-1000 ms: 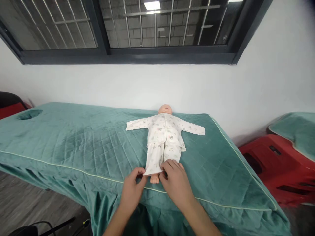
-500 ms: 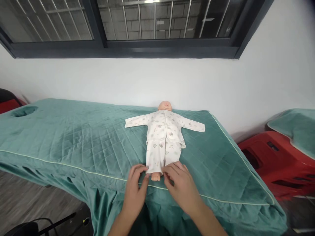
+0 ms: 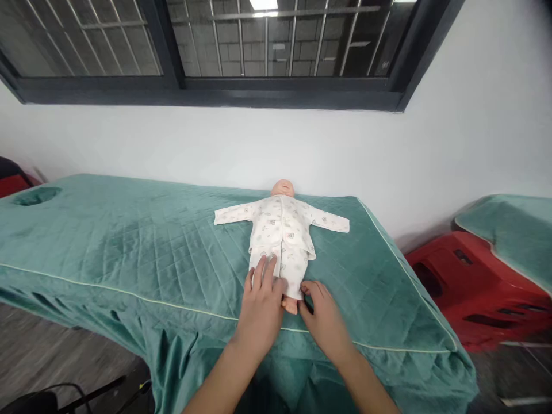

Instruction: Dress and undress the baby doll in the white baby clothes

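Doll point(image 3: 282, 227) lay flat on the green-covered bed point(image 3: 142, 241), head toward the wall point(image 3: 345, 149), both hands at the pants point(image 3: 294, 267).
Left hand point(image 3: 262, 305) had fingers spread over one pant leg, thumb by the other leg's inner cuff edge; right hand point(image 3: 321, 316) curved its fingers and thumb at the outer edge; could not tell if either pinched cloth. Likely risks: an uneven tug could have twisted the cuff or dragged the doll askew, since nothing visible pinned its upper body; pressing fingers could have bunched the thin-looking fabric. Doll looked neat: white jacket point(image 3: 273, 227) with small prints, sleeves straight out, matching pants, one bare foot point(image 3: 291, 305) showing, other foot hidden.
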Action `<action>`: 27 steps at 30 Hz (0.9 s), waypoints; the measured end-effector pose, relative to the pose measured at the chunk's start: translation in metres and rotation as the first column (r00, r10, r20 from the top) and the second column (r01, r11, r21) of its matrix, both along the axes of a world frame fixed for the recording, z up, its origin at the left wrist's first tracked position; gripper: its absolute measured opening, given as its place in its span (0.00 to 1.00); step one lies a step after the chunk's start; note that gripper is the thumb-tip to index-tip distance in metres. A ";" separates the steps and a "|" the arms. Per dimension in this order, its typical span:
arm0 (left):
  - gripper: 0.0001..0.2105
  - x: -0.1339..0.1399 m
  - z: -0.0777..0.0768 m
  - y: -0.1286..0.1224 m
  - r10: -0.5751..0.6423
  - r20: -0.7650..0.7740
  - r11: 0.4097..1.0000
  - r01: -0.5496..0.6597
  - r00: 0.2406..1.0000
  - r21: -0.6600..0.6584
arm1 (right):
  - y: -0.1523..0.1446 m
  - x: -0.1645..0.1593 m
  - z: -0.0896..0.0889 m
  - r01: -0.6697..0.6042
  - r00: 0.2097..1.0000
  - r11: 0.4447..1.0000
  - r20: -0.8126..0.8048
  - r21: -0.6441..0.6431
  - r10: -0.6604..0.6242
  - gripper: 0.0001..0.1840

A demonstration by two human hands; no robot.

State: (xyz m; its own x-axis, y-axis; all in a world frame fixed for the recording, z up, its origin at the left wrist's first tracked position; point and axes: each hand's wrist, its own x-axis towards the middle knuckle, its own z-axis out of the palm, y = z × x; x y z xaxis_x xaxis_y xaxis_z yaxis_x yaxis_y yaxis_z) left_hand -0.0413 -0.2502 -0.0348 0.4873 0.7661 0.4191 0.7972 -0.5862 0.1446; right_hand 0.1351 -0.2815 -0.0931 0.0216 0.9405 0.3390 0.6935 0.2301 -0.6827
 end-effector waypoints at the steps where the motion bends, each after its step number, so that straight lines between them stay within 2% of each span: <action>1: 0.11 0.003 -0.001 0.000 0.008 -0.017 1.000 -0.008 1.000 0.004 | 0.002 -0.002 -0.001 0.013 1.000 1.000 -0.001 0.007 -0.013 0.13; 5: 0.07 0.010 -0.005 0.001 0.056 -0.038 0.998 -0.055 0.998 0.019 | 0.005 -0.008 -0.001 0.056 0.998 0.998 -0.042 0.007 -0.055 0.09; 10: 0.08 0.010 -0.009 0.002 0.090 -0.052 0.994 -0.086 0.995 0.065 | -0.004 -0.010 0.006 -0.002 0.991 1.000 -0.136 -0.019 -0.001 0.08; 16: 0.09 0.003 -0.012 0.004 0.071 -0.008 0.997 -0.071 0.997 0.020 | -0.009 -0.006 0.012 -0.041 0.988 0.999 -0.148 0.007 0.041 0.08; 19: 0.10 -0.004 -0.003 0.003 0.051 0.018 0.999 -0.051 0.999 0.012 | -0.009 -0.006 0.019 -0.036 0.989 0.999 -0.141 0.025 0.039 0.09; 24: 0.05 -0.016 0.022 -0.005 -0.018 0.077 1.000 0.017 0.997 0.021 | -0.020 -0.006 0.036 -0.024 0.987 0.994 -0.156 0.106 0.041 0.09; 27: 0.05 -0.018 0.029 -0.012 -0.048 0.109 0.997 0.041 0.993 0.066 | -0.027 -0.006 0.037 -0.005 0.985 0.994 -0.171 0.108 0.024 0.09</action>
